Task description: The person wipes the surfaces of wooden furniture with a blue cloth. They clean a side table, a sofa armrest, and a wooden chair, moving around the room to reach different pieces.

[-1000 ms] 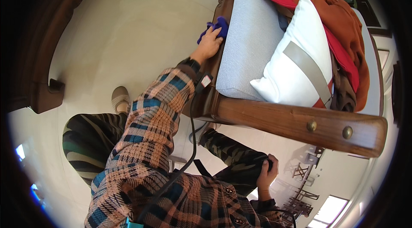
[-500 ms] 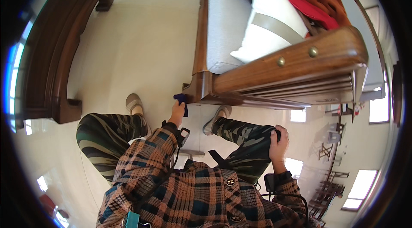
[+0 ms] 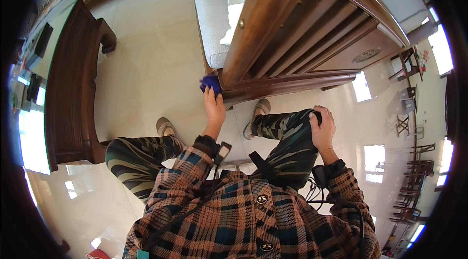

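Note:
My left hand (image 3: 213,108) reaches forward, its fingers closed on a dark blue cloth (image 3: 211,83). The bunched cloth presses against the front corner of a wooden sofa frame (image 3: 226,94), just below the grey seat cushion (image 3: 214,29). On my bent right knee, in camouflage trousers (image 3: 287,134), lies my right hand (image 3: 322,129). It holds nothing, and its thumb stands apart from its fingers.
A slatted wooden sofa side (image 3: 312,29) rises ahead to the right, with a white cushion (image 3: 234,5) behind its arm. To the left stands a dark wooden table (image 3: 73,88). A cable (image 3: 195,208) runs along my plaid sleeve. Chairs (image 3: 412,176) line the far right.
My left hand has moved up with the cloth, from low beside the sofa's corner onto it. The view has swung, showing more of the sofa's side. My right hand stays on the knee.

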Demonstrator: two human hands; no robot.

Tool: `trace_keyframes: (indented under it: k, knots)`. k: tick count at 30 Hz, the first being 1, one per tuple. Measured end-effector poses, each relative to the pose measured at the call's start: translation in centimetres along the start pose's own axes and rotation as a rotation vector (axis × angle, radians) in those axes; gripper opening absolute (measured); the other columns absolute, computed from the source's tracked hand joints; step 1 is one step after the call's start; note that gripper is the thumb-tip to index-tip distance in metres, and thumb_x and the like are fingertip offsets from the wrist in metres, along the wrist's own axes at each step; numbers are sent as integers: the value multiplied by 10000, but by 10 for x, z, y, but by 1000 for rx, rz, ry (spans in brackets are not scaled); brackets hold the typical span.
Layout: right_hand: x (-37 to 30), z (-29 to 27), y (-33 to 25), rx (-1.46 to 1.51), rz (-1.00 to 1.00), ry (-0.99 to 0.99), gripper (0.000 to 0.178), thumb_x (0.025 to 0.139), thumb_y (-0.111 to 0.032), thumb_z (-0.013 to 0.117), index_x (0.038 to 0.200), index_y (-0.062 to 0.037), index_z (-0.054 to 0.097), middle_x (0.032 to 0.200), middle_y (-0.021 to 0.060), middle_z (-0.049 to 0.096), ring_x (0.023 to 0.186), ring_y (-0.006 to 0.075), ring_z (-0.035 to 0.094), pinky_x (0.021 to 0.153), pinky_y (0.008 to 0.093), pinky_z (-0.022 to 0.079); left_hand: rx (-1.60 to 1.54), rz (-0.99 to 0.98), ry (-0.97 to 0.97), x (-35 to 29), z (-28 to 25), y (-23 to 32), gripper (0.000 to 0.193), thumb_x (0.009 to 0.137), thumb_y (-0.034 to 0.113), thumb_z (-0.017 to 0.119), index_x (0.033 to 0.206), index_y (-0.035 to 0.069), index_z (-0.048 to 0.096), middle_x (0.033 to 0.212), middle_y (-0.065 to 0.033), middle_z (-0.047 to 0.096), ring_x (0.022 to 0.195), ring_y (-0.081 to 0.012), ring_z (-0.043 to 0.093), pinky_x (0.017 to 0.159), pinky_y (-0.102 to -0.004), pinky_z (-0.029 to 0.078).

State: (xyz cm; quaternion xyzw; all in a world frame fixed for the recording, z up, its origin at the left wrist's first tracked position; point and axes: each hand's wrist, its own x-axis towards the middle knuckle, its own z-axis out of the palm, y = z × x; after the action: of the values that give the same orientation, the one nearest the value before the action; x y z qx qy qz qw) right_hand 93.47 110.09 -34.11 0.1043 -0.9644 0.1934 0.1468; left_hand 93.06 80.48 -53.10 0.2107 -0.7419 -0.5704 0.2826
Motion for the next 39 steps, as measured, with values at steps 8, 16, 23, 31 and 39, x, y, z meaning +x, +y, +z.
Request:
trace_keyframes:
  k: [8,16,23,31,39]
  knots:
    - [-3,4,13,69,6,52,206,833,-195,620,996,-70,612,984,94,648,950,310,581,834,401,444,402,-64,-241,-58,-28,-35,348,695,-54,624,1026,51,653,1112,-238,584,1034,-400,563,938,-418,443]
    - [-9,8,29,184,20,102,212,834,-189,626,1006,-67,610,988,95,648,948,310,583,829,384,457,-346,-679,-188,-49,-47,-26,359,810,-31,569,1169,-26,552,963,-127,637,825,-220,626,773,-300,513]
    - [-12,9,35,313,16,160,210,825,-168,640,1007,-67,613,1013,97,650,965,300,590,859,363,459,-875,-804,-167,-14,-54,21,328,882,52,488,1210,49,483,1122,-115,597,997,-269,608,878,-417,516]
    - [-14,9,37,357,42,163,226,810,-157,651,1005,-52,610,1044,95,653,992,294,592,876,358,460,-549,-857,78,8,-4,54,234,898,24,507,1126,70,480,1110,-103,568,1029,-284,578,823,-506,537]
    - [-23,14,49,434,101,193,233,806,-126,657,1015,-38,605,1040,112,648,981,296,593,870,348,465,-512,-774,-147,16,57,4,273,871,98,598,1128,33,536,1113,-128,588,1022,-291,585,812,-472,551]
